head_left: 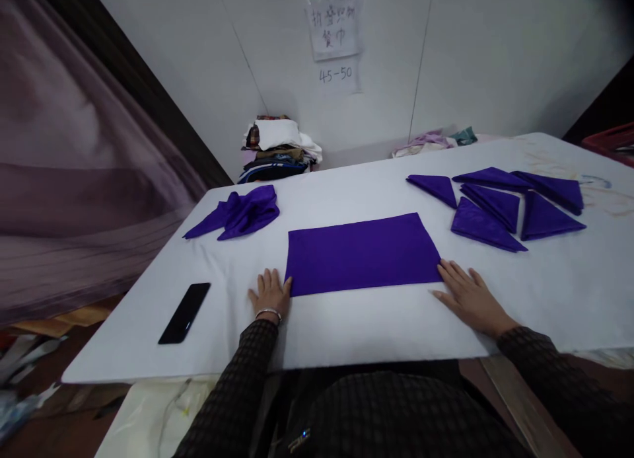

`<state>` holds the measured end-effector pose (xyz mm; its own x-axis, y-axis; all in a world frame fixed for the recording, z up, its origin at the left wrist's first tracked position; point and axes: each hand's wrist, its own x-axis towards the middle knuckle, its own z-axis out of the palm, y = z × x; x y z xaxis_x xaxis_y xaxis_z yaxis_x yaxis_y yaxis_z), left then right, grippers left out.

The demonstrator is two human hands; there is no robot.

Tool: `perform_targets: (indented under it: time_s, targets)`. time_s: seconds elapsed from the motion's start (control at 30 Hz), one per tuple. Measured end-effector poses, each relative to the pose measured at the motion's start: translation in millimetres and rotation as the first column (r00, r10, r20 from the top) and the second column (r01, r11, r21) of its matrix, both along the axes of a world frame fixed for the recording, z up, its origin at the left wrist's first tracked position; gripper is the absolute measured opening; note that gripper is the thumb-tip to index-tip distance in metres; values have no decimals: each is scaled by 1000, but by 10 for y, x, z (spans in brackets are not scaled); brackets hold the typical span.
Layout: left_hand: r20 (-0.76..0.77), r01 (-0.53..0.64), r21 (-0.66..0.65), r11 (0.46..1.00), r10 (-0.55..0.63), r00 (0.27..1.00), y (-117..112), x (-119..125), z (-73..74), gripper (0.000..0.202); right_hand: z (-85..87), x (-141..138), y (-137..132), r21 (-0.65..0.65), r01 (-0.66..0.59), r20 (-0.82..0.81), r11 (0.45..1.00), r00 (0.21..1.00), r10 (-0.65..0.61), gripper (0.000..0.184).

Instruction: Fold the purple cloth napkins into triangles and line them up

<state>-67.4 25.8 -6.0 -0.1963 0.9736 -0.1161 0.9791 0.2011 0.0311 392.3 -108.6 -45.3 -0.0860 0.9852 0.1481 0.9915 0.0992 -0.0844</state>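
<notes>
A purple cloth napkin (364, 254) lies flat in front of me as a wide rectangle, its long side toward me. My left hand (270, 293) rests on the table with fingers spread, the thumb at the napkin's near left corner. At the near right corner, my right hand (470, 296) lies palm down with fingers stretched out, its fingertips touching or just beside the edge. Several purple napkins folded into triangles (488, 225) are grouped at the right. A crumpled purple cloth (250, 212) lies at the far left.
The table has a white cover (347, 339). A black phone (185, 312) lies at the left. Behind the far edge are a stack of folded clothes (280, 151) and more fabric (428, 141). Handwritten paper (335, 32) hangs on the wall. A mauve curtain (84, 160) hangs at the left.
</notes>
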Motion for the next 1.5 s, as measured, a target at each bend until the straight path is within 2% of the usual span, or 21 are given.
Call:
perform_targets:
  time_s: [0.1, 0.2, 0.27, 0.33, 0.37, 0.43, 0.53, 0.6, 0.67, 0.77, 0.83, 0.9, 1.0, 1.17, 1.27, 1.33, 1.4, 1.5]
  targets:
    - [13, 15, 12, 1000, -15, 1000, -20, -20, 1, 67, -2, 9, -9, 3, -3, 13, 1000, 1000, 3, 71]
    - [26, 20, 20, 1000, -21, 999, -28, -3, 7, 66, 57, 30, 0, -72, 8, 2, 997, 1000, -8, 70]
    - [25, 25, 34, 999, -26, 999, -25, -8, 0, 65, 157, -1, 41, -133, 43, -26, 990, 999, -46, 70]
    - [14, 34, 52, 998, -35, 999, -14, -24, -22, 65, 307, -140, 128, -120, 57, -49, 991, 997, -63, 70]
    - [7, 40, 58, 998, -40, 999, -6, -34, -35, 64, 395, -268, 190, -79, 45, -51, 996, 998, -49, 69]
    - [-8, 47, 56, 997, -47, 999, 13, -52, -61, 65, 566, -644, 346, -37, -57, -84, 998, 995, 54, 69]
    - [-22, 51, 44, 998, -50, 998, 39, -69, -82, 65, 734, -1411, 601, -53, -226, -125, 973, 968, 218, 70]
    - [-25, 52, 41, 998, -51, 998, 51, -73, -81, 65, 755, -1914, 734, -7, -340, -147, 940, 930, 336, 68]
    - [-23, 45, 35, 998, -44, 999, 57, -73, -72, 65, 716, -2290, 817, 49, -413, -164, 909, 895, 415, 66]
    - [-14, 37, 20, 999, -36, 999, 57, -70, -57, 66, 615, -2499, 860, 49, -380, -204, 923, 901, 382, 62]
    - [-8, 37, 21, 999, -37, 999, 54, -72, -58, 68, 562, -2397, 845, 3, -337, -233, 942, 915, 328, 61]
    - [-7, 29, 27, 999, -28, 1000, 53, -80, -70, 68, 531, -2134, 792, -40, -324, -243, 945, 921, 306, 61]
    - [-5, 6, 36, 999, -6, 1000, 62, -103, -107, 65, 495, -1523, 634, -73, -298, -190, 952, 941, 280, 63]
    - [63, -8, 63, 998, 4, 998, 93, -134, -176, 73, 305, -363, 196, -115, -24, -25, 993, 999, 21, 65]
    - [114, -22, 71, 997, 14, 993, 95, -136, -170, 73, 106, 128, -52, -57, 97, 22, 994, 995, -96, 64]
    - [131, -22, 53, 998, 14, 991, 105, -134, -116, 70, -23, 314, -155, -16, 143, 15, 990, 990, -143, 65]
    - [142, -35, 26, 999, 31, 989, 155, -125, -18, 64, -107, 383, -196, 32, 192, -33, 981, 981, -191, 66]
    - [165, -14, 20, 1000, 10, 986, 353, -84, 160, 58, -72, 269, -145, 91, 198, -128, 976, 974, -185, 66]
